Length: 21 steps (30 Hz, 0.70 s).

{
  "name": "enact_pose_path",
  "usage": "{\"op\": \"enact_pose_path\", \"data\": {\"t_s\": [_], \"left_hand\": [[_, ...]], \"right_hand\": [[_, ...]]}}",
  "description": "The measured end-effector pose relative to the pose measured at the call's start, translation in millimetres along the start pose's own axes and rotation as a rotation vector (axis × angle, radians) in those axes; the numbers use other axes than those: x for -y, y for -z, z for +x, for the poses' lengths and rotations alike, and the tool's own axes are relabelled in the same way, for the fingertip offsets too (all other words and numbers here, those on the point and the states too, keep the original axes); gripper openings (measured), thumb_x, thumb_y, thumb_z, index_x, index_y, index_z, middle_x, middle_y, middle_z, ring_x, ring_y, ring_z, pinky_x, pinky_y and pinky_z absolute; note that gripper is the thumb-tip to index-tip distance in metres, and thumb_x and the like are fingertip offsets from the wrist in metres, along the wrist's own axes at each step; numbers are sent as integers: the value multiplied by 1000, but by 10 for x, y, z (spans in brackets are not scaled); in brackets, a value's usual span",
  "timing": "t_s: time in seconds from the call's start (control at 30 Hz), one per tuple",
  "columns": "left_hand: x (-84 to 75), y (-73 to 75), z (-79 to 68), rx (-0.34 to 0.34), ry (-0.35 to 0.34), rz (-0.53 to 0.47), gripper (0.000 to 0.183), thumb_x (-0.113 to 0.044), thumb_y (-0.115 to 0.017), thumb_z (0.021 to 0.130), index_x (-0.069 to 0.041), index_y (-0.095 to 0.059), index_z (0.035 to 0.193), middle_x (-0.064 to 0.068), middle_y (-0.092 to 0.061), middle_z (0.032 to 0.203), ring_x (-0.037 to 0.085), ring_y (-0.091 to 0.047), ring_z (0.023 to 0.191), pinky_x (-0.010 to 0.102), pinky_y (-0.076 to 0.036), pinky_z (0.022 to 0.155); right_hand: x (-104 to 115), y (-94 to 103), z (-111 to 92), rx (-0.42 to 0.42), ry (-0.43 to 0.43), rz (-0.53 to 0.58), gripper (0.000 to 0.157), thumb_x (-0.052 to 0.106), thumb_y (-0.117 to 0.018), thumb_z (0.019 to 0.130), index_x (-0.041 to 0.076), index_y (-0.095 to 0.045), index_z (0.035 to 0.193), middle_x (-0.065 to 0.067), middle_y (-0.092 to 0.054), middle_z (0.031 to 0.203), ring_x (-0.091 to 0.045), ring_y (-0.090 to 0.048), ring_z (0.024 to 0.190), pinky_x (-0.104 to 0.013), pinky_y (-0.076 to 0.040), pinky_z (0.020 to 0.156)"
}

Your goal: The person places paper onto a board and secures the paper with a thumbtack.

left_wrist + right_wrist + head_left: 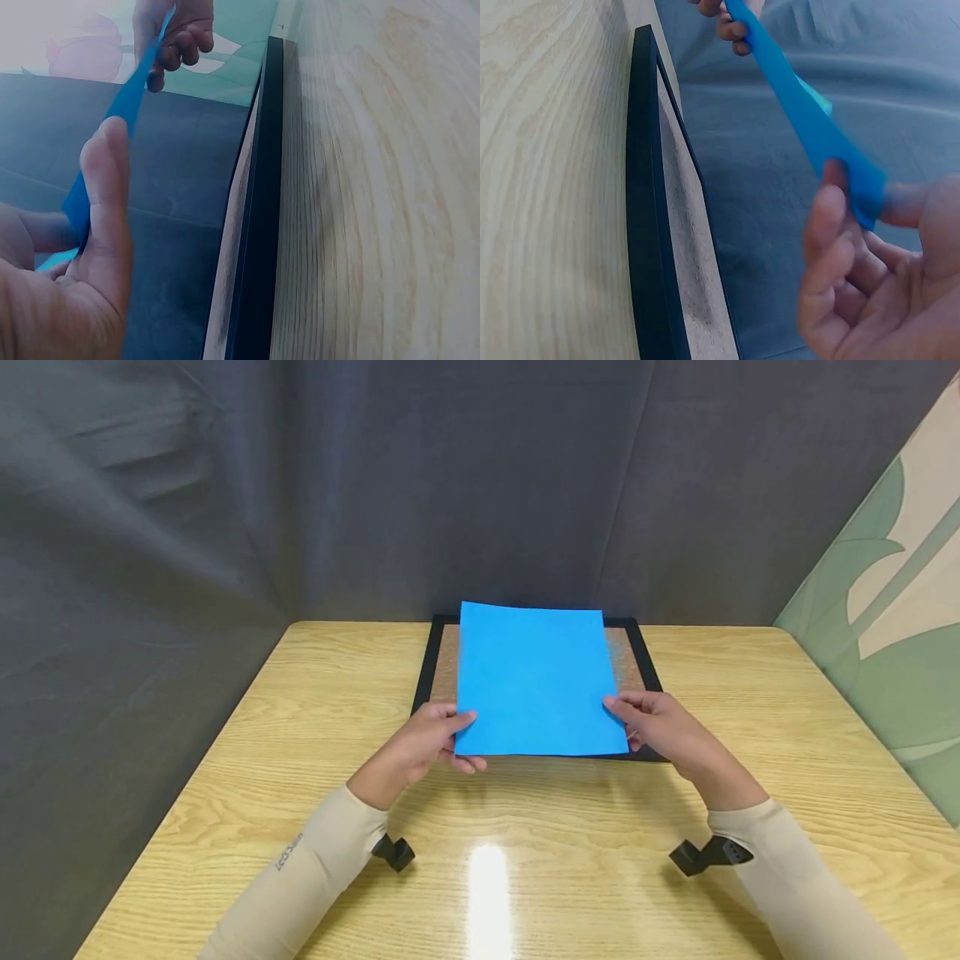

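Both hands hold up a flat blue sheet of paper, seen nearly edge-on in the wrist views. My left hand pinches its near left edge, thumb on top and fingers beneath. At the near right edge, my right hand pinches it the same way. Under the sheet lies a cork board with a black frame; the sheet hides most of its middle. In the right wrist view, a gap shows between the raised sheet and the framed board.
The board lies at the far edge of a light wood table. Behind it hangs a dark grey cloth, which also runs along the left. A wall with a green leaf pattern borders the right side.
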State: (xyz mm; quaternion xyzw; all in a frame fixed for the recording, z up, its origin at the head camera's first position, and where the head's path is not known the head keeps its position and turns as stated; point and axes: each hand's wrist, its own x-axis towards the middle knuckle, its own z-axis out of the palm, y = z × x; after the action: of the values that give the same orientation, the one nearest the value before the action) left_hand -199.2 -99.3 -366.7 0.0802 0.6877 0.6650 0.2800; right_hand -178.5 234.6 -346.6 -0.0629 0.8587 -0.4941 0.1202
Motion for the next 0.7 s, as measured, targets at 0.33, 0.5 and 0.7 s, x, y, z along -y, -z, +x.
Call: {"op": "enact_pose_path", "data": {"t_s": [0.33, 0.5, 0.7], "left_hand": [[17, 0, 31, -12, -45, -35, 35, -27, -43, 109, -1, -52, 131, 11, -73, 87, 19, -75, 70, 31, -64, 67], [-28, -36, 33, 21, -63, -25, 35, -26, -44, 108, -6, -49, 136, 9, -72, 92, 19, -75, 70, 31, -63, 66], [-50, -54, 42, 17, -33, -19, 50, -25, -46, 108, -8, -31, 153, 15, -74, 86, 19, -75, 67, 32, -63, 65]], "right_hand": [[-115, -33, 69, 48, 4, 36, 41, 36, -50, 105, -2, -64, 106, 2, -68, 76, -12, -60, 65, -24, -46, 59], [-124, -25, 67, 20, 7, 27, 44, 36, -48, 106, -5, -62, 114, 2, -68, 76, -12, -60, 65, -23, -46, 58], [-94, -14, 78, 7, 13, 24, 43, 35, -50, 106, -6, -63, 112, 2, -68, 76, -11, -60, 65, -23, -47, 59]]}}
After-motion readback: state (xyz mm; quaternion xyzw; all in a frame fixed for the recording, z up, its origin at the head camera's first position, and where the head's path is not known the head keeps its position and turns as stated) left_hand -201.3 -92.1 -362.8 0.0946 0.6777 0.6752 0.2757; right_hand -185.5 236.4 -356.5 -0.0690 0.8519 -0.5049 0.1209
